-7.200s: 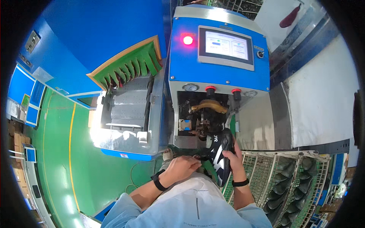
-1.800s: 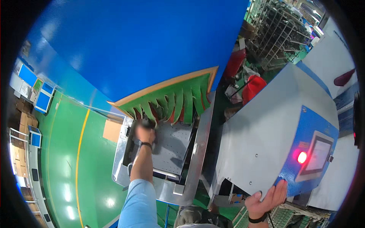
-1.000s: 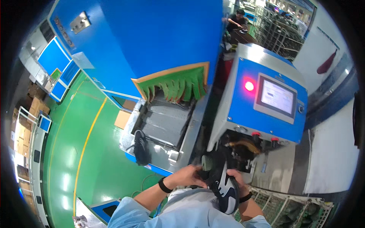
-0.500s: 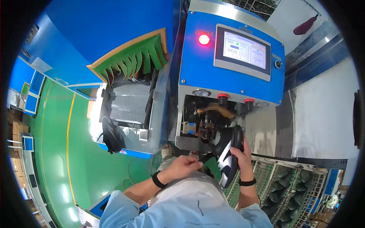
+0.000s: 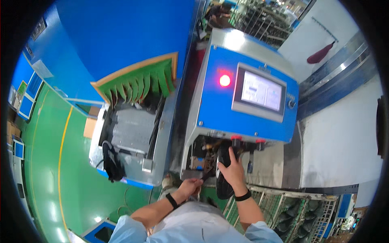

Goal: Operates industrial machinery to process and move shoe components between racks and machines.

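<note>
A black sneaker [image 5: 224,184] stands nearly on end at the opening of the blue machine [image 5: 210,101], its dark sole turned to the right. My right hand [image 5: 234,172] grips it from the sole side, fingers spread along it and thumb towards the upper. The sneaker's far end reaches in below the red-collared knobs. To its left, my left hand [image 5: 190,188] is closed, pinching a dark strip [image 5: 208,175] that runs towards the sneaker; whether it belongs to the shoe I cannot tell. Metal clamp parts [image 5: 198,163] show inside the opening, partly hidden by the sneaker.
A lit red lamp [image 5: 225,80] and a touch screen [image 5: 262,92] are on the machine's front. At left, a conveyor [image 5: 131,125] with a green strip curtain [image 5: 137,83] carries another black shoe [image 5: 112,164] at its near end. A wire rack [image 5: 279,206] with dark shoe-shaped pieces stands at lower right.
My right hand has moved left and turned the sneaker, so its sole shows more and its white-striped side is mostly hidden. My left hand stays closed beside it. The view has shifted.
</note>
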Demonstrator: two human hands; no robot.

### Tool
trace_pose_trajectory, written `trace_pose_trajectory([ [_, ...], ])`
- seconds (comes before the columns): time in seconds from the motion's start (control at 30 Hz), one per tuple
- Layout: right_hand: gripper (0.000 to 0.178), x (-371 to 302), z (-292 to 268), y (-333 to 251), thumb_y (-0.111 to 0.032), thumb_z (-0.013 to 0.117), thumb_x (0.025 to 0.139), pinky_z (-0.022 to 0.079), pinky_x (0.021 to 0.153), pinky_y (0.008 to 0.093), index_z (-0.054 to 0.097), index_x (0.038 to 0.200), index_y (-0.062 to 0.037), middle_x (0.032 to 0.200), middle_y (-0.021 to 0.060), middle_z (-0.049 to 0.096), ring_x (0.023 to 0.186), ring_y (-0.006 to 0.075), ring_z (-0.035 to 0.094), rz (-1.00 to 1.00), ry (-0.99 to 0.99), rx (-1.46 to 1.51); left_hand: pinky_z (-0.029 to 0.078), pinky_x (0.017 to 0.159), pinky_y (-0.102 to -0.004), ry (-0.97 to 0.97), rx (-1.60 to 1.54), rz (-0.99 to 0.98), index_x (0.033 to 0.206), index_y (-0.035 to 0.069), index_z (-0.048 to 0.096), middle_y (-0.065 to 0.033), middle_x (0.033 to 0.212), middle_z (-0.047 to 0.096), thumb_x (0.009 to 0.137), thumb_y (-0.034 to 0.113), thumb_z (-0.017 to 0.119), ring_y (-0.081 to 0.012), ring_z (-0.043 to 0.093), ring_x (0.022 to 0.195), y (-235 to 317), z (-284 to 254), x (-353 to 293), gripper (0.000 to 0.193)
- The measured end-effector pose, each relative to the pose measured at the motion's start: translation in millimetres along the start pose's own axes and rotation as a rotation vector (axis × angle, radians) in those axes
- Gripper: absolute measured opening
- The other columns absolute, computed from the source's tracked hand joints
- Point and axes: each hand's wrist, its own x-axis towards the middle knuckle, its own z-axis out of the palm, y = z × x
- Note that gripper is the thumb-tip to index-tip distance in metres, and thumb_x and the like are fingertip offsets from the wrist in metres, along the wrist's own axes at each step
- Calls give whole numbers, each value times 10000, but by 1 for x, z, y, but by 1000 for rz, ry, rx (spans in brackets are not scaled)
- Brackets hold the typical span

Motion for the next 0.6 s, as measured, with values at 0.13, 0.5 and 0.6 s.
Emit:
trace_pose_trajectory([
  [0.13, 885, 13, 12, -19, -409, 699, 875, 557, 839, 568, 274, 1602, -138, 1401, 430, 400, 1099, 568, 599, -13, 15, -121, 411, 516, -327, -10, -182, 24, 900, 78, 643, -26, 650, 581, 1013, 280, 629, -142, 549, 558, 2, -23, 9, 232],
  [0.5, 881, -21, 6, -28, -397, 682, 914, 555, 727, 530, 233, 1593, -59, 1178, 372, 485, 883, 499, 632, 14, 185, -101, 547, 673, -324, -133, 82, -189, 1071, 24, 699, -106, 917, 731, 1012, 210, 579, -209, 692, 786, 31, -30, -7, 229],
  [0.6, 891, -36, 14, -23, -368, 725, 882, 544, 705, 538, 272, 1579, -47, 1147, 369, 484, 824, 515, 606, -63, 403, 15, 550, 634, -341, -258, 58, -155, 1081, -5, 672, -137, 917, 730, 1028, 376, 566, -205, 669, 706, 31, -25, -8, 398],
])
